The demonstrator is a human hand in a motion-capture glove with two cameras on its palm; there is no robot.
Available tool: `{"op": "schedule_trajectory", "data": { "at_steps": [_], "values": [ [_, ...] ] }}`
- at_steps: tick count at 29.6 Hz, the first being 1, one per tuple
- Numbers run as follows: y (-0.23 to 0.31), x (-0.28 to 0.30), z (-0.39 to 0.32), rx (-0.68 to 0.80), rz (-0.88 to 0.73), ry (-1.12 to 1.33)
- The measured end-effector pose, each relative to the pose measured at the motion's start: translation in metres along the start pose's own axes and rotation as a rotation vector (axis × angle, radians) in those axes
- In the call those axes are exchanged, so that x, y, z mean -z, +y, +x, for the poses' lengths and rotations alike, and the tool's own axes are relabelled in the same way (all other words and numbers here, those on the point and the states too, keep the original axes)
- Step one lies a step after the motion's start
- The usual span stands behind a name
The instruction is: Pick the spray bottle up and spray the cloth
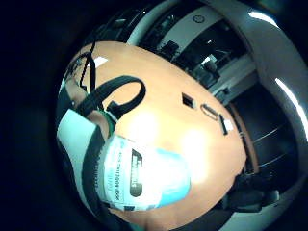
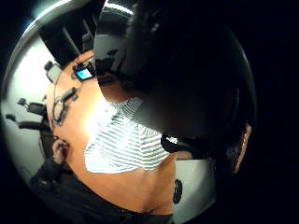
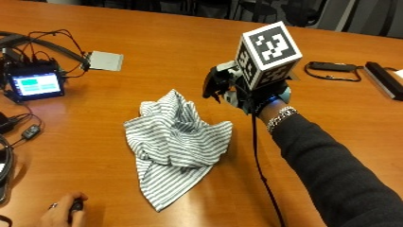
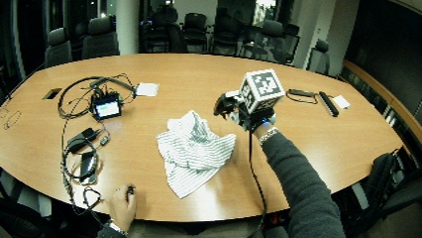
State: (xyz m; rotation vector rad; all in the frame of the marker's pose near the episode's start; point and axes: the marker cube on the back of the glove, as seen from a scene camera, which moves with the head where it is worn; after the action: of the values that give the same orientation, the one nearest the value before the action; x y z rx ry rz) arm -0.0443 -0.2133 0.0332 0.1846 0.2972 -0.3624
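Note:
A grey and white striped cloth (image 3: 176, 139) lies crumpled on the orange wooden table (image 3: 189, 42). Just right of it, above the table, my gloved right hand (image 3: 244, 100) grips the spray bottle (image 3: 215, 85). The bottle's dark nozzle end points left, toward the cloth's upper edge. In the little finger side palm view the bottle's pale blue body with a white label (image 1: 139, 178) fills the space close to the palm. The thumb side palm view looks down on the cloth (image 2: 122, 145). In the wide outside view the hand (image 4: 245, 116) is to the right of the cloth (image 4: 194, 148).
A small screen device (image 3: 31, 85) with tangled cables sits at the table's left, a white card (image 3: 106, 60) behind it. Black items (image 3: 328, 67) lie at the far right. A bare hand (image 3: 63, 213) rests at the near edge.

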Motion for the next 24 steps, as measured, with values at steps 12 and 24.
{"op": "schedule_trajectory", "data": {
  "at_steps": [12,24],
  "values": [
    [0.016,-0.029,-0.034,0.212,-0.056,0.212],
    [0.035,-0.049,-0.051,0.257,-0.101,0.225]
  ]
}}
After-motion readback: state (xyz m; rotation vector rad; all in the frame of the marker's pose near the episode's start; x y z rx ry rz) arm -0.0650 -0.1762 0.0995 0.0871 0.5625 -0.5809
